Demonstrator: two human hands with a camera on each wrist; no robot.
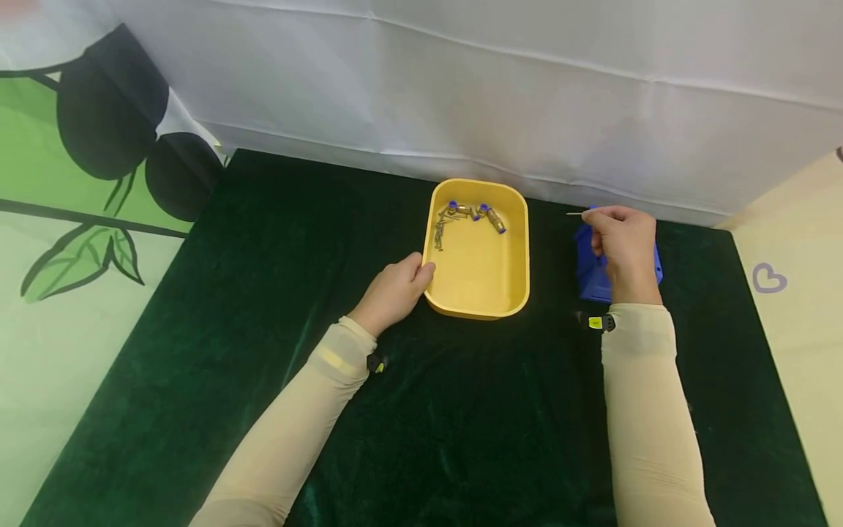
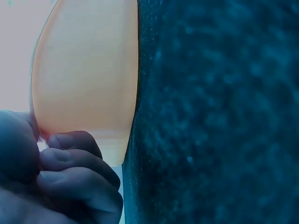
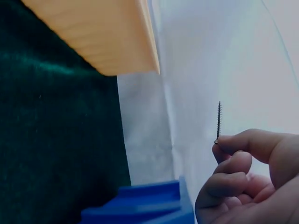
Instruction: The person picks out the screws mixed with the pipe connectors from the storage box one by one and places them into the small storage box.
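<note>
The right hand (image 1: 622, 238) pinches one threaded screw (image 3: 219, 120) by its head end between thumb and forefinger, above a blue plastic bin (image 1: 595, 284). The left hand (image 1: 394, 289) grips the left rim of a yellow tray (image 1: 474, 274), thumb over the edge. Inside, loose screws (image 1: 439, 233) lie along the left wall and blue-ended brass fittings (image 1: 495, 220) near the far end. Dark green cloth (image 1: 461, 410) covers the bench.
</note>
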